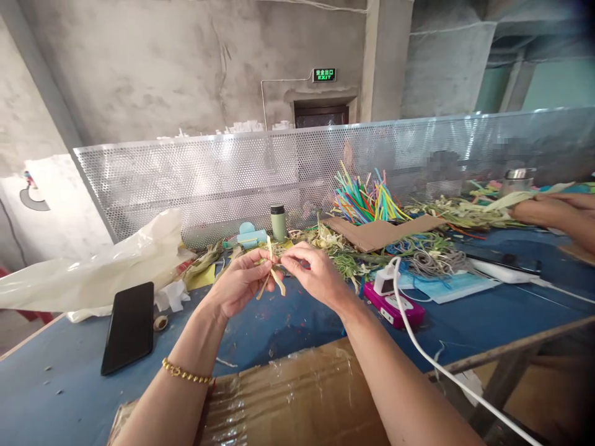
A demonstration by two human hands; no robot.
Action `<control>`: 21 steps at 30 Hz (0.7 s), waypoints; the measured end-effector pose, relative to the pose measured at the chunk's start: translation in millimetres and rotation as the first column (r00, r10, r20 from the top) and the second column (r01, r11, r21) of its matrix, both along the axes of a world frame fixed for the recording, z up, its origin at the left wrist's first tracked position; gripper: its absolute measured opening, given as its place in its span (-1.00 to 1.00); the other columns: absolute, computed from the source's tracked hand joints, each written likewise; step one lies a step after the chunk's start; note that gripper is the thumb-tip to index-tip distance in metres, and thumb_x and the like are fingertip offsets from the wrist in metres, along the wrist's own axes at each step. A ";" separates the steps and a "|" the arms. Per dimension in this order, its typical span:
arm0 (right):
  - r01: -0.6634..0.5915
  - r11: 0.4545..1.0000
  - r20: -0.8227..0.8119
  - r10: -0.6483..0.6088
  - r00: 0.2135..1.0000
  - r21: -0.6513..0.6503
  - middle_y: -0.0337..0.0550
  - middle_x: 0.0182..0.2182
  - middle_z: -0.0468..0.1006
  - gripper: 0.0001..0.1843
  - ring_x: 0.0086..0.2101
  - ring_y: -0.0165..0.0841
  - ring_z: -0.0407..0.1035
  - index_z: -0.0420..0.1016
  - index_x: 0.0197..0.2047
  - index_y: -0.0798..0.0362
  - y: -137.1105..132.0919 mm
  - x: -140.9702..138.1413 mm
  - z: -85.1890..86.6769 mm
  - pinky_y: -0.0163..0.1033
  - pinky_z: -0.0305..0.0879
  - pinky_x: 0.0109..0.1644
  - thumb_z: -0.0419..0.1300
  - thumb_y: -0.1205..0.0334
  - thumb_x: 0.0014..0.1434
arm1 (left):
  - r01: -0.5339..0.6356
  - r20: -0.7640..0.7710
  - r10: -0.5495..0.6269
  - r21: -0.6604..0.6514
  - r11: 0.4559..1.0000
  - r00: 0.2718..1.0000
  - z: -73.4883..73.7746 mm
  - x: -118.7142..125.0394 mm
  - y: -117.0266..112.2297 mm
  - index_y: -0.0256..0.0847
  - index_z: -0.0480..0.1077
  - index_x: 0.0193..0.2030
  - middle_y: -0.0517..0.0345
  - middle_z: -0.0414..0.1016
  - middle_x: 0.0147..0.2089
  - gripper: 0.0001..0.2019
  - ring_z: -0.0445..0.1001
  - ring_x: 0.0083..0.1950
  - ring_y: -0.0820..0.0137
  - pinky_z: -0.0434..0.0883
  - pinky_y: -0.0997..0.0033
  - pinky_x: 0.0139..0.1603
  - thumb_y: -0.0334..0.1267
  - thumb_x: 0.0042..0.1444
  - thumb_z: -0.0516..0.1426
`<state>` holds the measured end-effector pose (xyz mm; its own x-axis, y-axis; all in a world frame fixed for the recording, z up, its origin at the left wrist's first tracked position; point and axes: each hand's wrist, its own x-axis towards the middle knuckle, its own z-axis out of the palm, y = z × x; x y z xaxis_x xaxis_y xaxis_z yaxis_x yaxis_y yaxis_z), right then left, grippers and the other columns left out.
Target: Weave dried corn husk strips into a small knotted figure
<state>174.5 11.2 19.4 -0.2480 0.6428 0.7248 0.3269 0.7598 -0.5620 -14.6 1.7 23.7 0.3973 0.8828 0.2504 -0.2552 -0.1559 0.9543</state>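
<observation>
Thin pale-yellow strips of dried plant leaf (pixel 280 284) cross each other in front of me, above the blue table. My left hand (pixel 242 279) pinches them between thumb and fingers, with ends sticking out above and below. A gold bead bracelet (pixel 186 371) circles that wrist. Close beside the strips, my right hand (pixel 320 277) has its thumb and fingertips pressed together. What lies inside that pinch is too small to make out.
A black phone (pixel 128 328) lies at left near a plastic bag (pixel 106 266). Behind my hands stand a green bottle (pixel 278 224) and colourful pipe cleaners (pixel 362 201). A purple power strip (pixel 395 306) with a white cable sits right. Another person's hands (pixel 553 210) work at far right.
</observation>
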 end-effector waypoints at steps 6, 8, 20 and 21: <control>-0.049 0.997 0.060 0.053 0.997 -0.060 -0.26 -0.51 0.51 -0.79 -0.45 -0.42 0.33 0.49 -0.47 0.07 -5.3 -4.9 -1.2 -0.30 0.24 -0.29 0.21 0.38 0.21 | -0.002 -0.082 0.007 0.054 0.999 0.997 -1.0 -0.3 -0.2 -0.22 0.47 -0.20 0.13 0.54 -0.42 -0.81 0.48 -0.47 0.45 0.31 0.46 -0.44 -0.20 0.10 0.32; -0.054 0.996 0.020 0.055 0.998 -0.077 -0.22 -0.46 0.56 -0.85 -0.41 -0.40 0.39 0.52 -0.40 0.08 -4.2 -4.0 -1.3 -0.30 0.28 -0.26 0.20 0.39 0.21 | 0.039 -0.093 -0.031 0.080 0.996 0.995 0.7 -1.4 -1.3 -0.22 0.50 -0.09 0.11 0.57 -0.35 -0.76 0.53 -0.39 0.42 0.38 0.42 -0.32 -0.26 0.09 0.32; -0.139 0.976 -0.061 0.131 0.990 -0.169 -0.18 -0.45 0.57 -0.86 -0.42 -0.38 0.37 0.52 -0.40 0.11 6.7 0.3 -6.4 -0.28 0.25 -0.30 0.24 0.27 0.17 | -0.209 -0.145 0.258 0.287 0.935 0.955 -2.6 13.3 2.2 -0.32 0.56 -0.23 0.08 0.63 -0.44 -0.78 0.57 -0.48 0.38 0.41 0.40 -0.36 -0.23 0.02 0.35; -0.129 0.977 -0.051 0.122 0.991 -0.169 -0.16 -0.45 0.57 -0.86 -0.42 -0.37 0.38 0.53 -0.39 0.11 6.5 -0.6 -6.6 -0.27 0.26 -0.29 0.23 0.27 0.18 | -0.223 -0.119 0.264 0.282 0.933 0.957 -3.1 14.3 2.6 -0.33 0.54 -0.30 0.08 0.62 -0.45 -0.81 0.57 -0.49 0.39 0.41 0.41 -0.38 -0.24 0.01 0.35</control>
